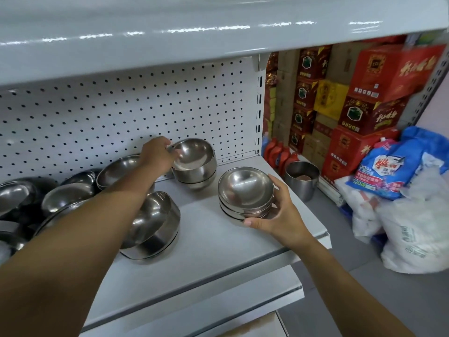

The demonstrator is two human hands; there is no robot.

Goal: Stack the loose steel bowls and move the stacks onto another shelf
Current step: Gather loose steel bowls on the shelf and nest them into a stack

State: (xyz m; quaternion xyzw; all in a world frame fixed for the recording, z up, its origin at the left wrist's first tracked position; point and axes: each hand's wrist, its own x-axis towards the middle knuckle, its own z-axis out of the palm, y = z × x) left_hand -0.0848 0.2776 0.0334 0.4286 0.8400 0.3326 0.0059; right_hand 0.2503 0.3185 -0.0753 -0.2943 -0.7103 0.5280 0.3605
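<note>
While both bare forearms are stretched out over the grey shelf (218, 251), two hands are seen busy among the steel bowls. Nearest, at seven o'clock from the frame's centre, a leaning stack (155, 224) is found tipped over to the left; two or three bowls are nested there, and the count cannot be settled. At five o'clock the right stack (245, 190) is seen upright on the shelf, three rims counted. It is gripped by the right hand (277, 212), the thumb laid along its near foot and the fingers curled round its right side.

Out at nine o'clock, at least four loose bowls (68, 195) are jumbled together, tilted every way. Further back, at ten o'clock, the left hand (158, 154) is extended from a straight arm. One top bowl (192, 154) is pinched by its left rim and tipped toward the camera. It is held on the back stack (196, 177), close to the pegboard (121, 105).

Past the shelf's right edge, at three o'clock, one steel cup (301, 178) is spotted. Red cartons (393, 69) are piled behind it, and bags (413, 215) are heaped at four o'clock.
</note>
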